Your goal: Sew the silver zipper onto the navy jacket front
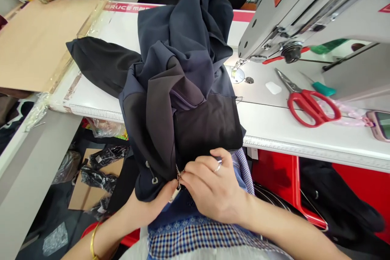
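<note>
Right hand (213, 189)'s pinched on the zipper (178, 171), left hand (149, 210)'s gripping the navy-and-black jacket (198, 63) next to it, fingertips hidden. Jacket's slumped off the sewing surface (97, 93); loose folds could snag the zip imo.

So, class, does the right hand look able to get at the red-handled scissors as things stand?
Probably yes: the scissors lie uncovered on the white table, and nothing seems to stand between. The right hand is pinching the dark garment, though, so it would likely need to let go.
</note>
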